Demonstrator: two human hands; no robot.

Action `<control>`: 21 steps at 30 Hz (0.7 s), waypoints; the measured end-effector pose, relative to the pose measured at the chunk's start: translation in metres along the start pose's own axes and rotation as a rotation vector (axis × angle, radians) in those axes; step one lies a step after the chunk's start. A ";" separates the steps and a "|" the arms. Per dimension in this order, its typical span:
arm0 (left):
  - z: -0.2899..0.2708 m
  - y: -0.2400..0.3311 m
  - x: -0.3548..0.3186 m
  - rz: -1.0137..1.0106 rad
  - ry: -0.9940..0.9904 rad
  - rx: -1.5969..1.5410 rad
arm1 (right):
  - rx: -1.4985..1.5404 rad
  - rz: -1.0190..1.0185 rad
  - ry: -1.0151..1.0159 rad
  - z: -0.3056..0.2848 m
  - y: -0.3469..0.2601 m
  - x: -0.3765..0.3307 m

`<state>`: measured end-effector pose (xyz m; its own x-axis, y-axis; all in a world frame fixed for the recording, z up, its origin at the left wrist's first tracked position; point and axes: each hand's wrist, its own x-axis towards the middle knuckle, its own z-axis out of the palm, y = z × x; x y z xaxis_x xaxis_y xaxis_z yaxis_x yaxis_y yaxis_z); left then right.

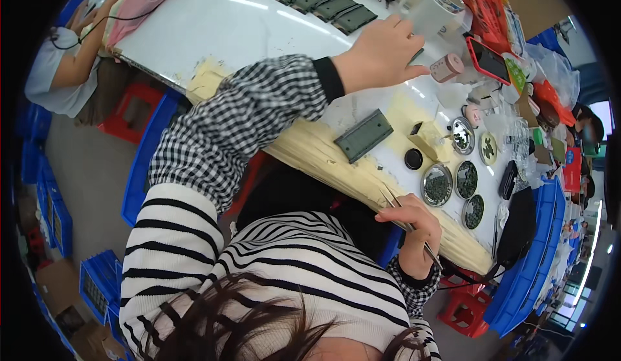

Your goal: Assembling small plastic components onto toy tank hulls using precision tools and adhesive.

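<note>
From my remote station I logged the right hand [419,225] clamped on slim metal tweezers [431,254], tips parted, at the white tabletop's [226,28] near edge. The dark-green rectangular board [364,135] lay just beyond them, slightly left, long axis aslant to that edge. Left hand [380,54] hovered past it; grip unclear.

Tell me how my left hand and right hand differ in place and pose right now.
Your left hand is stretched far out over the white table; your right hand is close to the table's near edge.

Your right hand grips tweezers with curled fingers; your left shows its back, and what is at its fingertips is hard to tell.

Both are bare and come out of checkered sleeves.
</note>
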<state>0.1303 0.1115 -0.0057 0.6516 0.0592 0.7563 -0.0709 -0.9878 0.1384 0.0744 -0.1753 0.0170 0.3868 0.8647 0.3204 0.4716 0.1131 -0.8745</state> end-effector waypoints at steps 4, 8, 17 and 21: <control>0.070 -0.007 0.023 0.061 -0.161 0.257 | -0.015 0.077 0.060 -0.021 0.003 -0.017; 0.081 0.001 0.016 0.100 -0.203 0.232 | 0.143 0.298 0.347 -0.026 -0.002 -0.031; 0.028 -0.004 0.018 0.074 -0.058 -0.248 | -0.010 0.272 0.489 -0.055 0.026 -0.022; -0.036 0.004 0.012 -0.140 -0.052 -0.543 | -0.212 0.266 0.521 -0.073 0.045 -0.026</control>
<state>0.1105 0.1136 0.0268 0.7179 0.1638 0.6766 -0.3507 -0.7545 0.5547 0.1432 -0.2286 -0.0046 0.8233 0.4912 0.2843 0.4328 -0.2193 -0.8744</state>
